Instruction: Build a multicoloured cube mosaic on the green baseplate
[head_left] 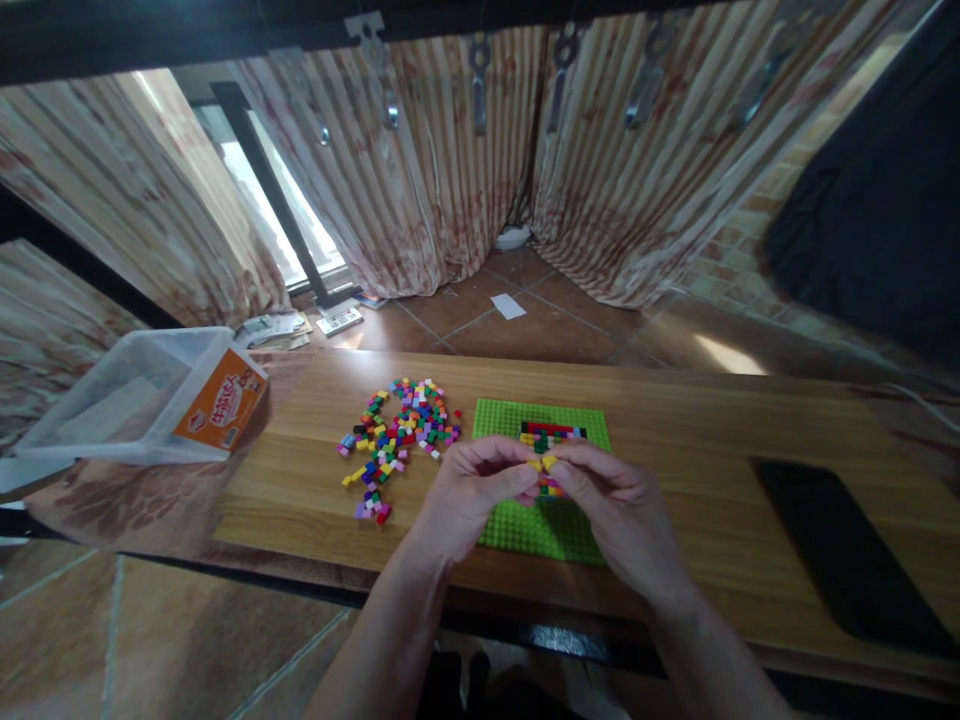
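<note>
Above a green studded baseplate (540,413), my two hands meet fingertip to fingertip. Yellow toy bricks (548,462) show between the fingers. My left hand (480,490) is closed in a pinch on the left part of the yellow. My right hand (611,500) pinches the right part; I cannot tell whether it is one piece or two. Behind the fingers, a low build of coloured bricks (555,430) stands on the baseplate, with red and black along its far edge. My hands hide much of its middle.
Left of the baseplate lies a loose pile of coloured bricks (412,415) on the wooden table (675,420). A clear plastic bin (150,370) with an orange label stands at the far left. A dark flat slab (847,550) lies at the right.
</note>
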